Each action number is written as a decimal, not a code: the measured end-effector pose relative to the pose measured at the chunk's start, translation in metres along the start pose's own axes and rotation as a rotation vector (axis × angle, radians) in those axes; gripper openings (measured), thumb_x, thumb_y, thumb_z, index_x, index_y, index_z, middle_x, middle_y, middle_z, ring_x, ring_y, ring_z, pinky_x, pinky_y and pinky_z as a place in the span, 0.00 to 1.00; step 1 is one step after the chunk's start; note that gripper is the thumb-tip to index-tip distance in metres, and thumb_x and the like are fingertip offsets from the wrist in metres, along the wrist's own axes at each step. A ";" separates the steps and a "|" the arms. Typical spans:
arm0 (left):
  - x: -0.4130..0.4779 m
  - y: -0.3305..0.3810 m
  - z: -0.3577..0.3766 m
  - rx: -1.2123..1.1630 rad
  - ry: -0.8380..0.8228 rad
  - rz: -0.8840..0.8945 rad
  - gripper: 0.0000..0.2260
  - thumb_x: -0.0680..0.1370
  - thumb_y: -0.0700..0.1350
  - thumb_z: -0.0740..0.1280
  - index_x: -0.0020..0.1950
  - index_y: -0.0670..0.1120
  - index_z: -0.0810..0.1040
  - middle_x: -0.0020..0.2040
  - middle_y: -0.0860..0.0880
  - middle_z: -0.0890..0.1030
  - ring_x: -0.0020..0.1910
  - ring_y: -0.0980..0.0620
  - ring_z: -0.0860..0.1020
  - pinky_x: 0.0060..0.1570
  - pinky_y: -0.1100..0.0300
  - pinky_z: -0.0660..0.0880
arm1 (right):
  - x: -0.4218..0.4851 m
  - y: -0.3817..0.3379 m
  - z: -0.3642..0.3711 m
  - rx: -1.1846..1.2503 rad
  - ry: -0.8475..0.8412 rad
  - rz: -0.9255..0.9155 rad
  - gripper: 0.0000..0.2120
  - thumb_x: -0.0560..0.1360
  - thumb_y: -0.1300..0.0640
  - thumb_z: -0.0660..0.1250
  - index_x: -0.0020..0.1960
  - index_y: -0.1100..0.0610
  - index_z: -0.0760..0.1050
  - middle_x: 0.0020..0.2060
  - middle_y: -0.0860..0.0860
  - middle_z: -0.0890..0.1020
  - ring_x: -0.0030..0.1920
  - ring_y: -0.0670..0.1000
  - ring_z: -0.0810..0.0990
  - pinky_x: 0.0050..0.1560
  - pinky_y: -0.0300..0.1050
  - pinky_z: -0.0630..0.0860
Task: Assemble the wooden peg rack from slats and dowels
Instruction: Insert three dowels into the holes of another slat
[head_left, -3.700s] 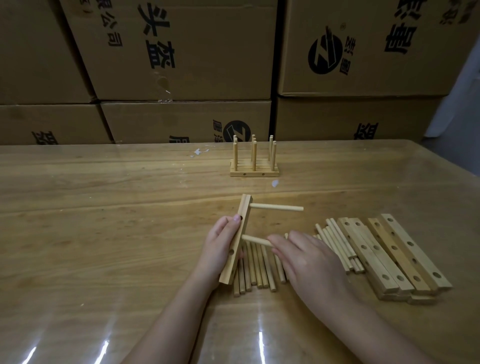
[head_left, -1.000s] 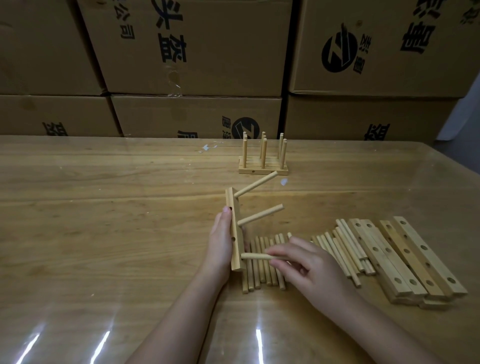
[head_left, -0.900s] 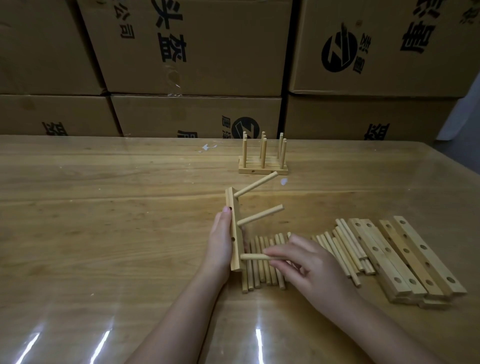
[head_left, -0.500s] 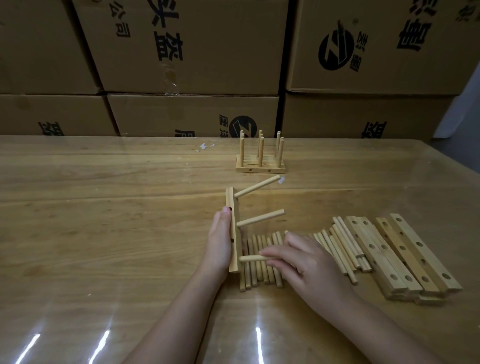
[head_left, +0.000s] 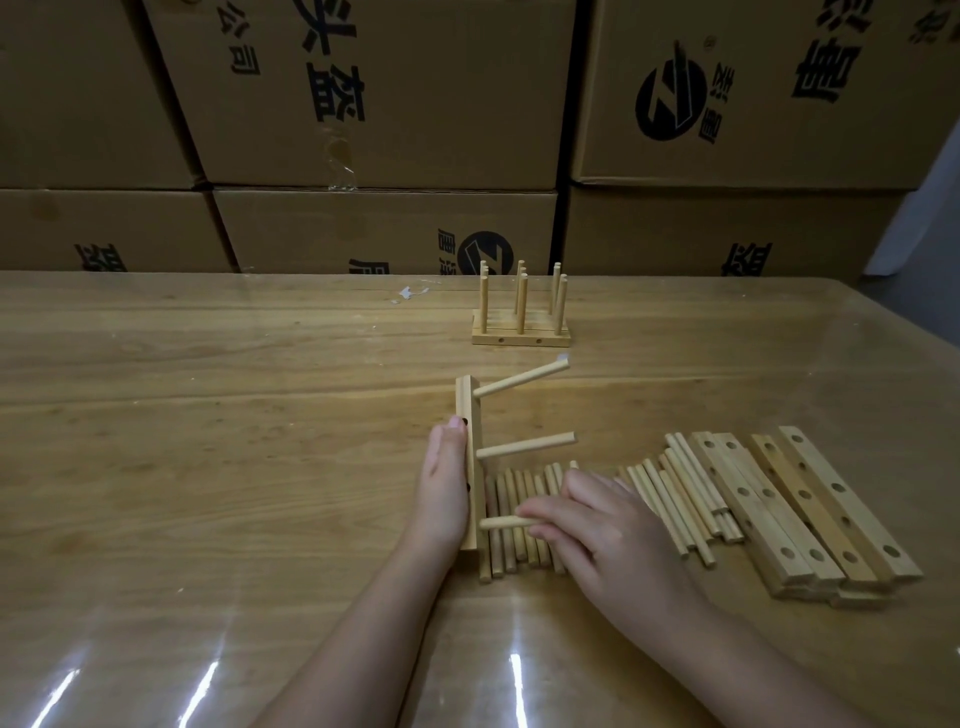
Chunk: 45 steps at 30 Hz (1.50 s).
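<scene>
right grip (head_left: 608, 535) pinches dowel (head_left: 501, 522) | dowel axis left-right | slat (head_left: 470, 467) axis near-far

Boxes (head_left: 389, 104) stacked behind the table (head_left: 208, 467), along its far edge. Finished rack (head_left: 521, 332) stands far centre, near the boxes. Closer in, left hand (head_left: 441, 493) holds a slat (head_left: 470, 457) on edge, running near to far. Two dowels (head_left: 524, 445) stick out of it to the right. Third dowel (head_left: 501, 522) at its near end, pinched by right hand (head_left: 613, 535). Loose dowels (head_left: 670, 499) lie right of the slat, partly under the right hand. Stack of slats (head_left: 810, 514) just right of those.
</scene>
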<state>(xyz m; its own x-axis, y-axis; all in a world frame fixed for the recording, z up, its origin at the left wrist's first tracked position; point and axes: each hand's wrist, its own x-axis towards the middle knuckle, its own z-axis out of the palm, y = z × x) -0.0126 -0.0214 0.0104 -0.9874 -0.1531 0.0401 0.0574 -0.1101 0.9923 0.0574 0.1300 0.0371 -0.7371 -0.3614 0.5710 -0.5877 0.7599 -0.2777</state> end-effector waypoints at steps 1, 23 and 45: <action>0.000 0.000 0.000 0.005 0.012 0.019 0.14 0.83 0.49 0.55 0.42 0.50 0.75 0.35 0.55 0.75 0.41 0.52 0.73 0.47 0.54 0.69 | 0.000 0.000 0.001 0.007 0.008 0.003 0.12 0.75 0.53 0.60 0.48 0.54 0.81 0.33 0.48 0.72 0.35 0.47 0.72 0.34 0.41 0.69; -0.001 0.000 0.001 0.011 -0.007 0.070 0.11 0.83 0.47 0.56 0.45 0.46 0.74 0.40 0.51 0.75 0.38 0.60 0.74 0.41 0.68 0.70 | -0.003 -0.007 0.012 0.097 0.021 0.141 0.12 0.74 0.51 0.59 0.48 0.53 0.80 0.37 0.44 0.74 0.39 0.41 0.71 0.40 0.35 0.66; 0.004 0.008 -0.004 -0.277 -0.340 -0.054 0.10 0.81 0.48 0.56 0.54 0.42 0.67 0.52 0.39 0.84 0.38 0.47 0.84 0.42 0.59 0.79 | -0.003 0.024 0.010 0.428 -0.018 0.611 0.21 0.74 0.49 0.65 0.66 0.47 0.67 0.46 0.36 0.76 0.45 0.37 0.78 0.44 0.34 0.77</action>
<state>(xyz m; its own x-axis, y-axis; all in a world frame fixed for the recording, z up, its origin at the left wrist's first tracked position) -0.0156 -0.0263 0.0177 -0.9798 0.1867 0.0714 -0.0040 -0.3753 0.9269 0.0417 0.1439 0.0207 -0.9772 0.0463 0.2073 -0.1478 0.5528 -0.8201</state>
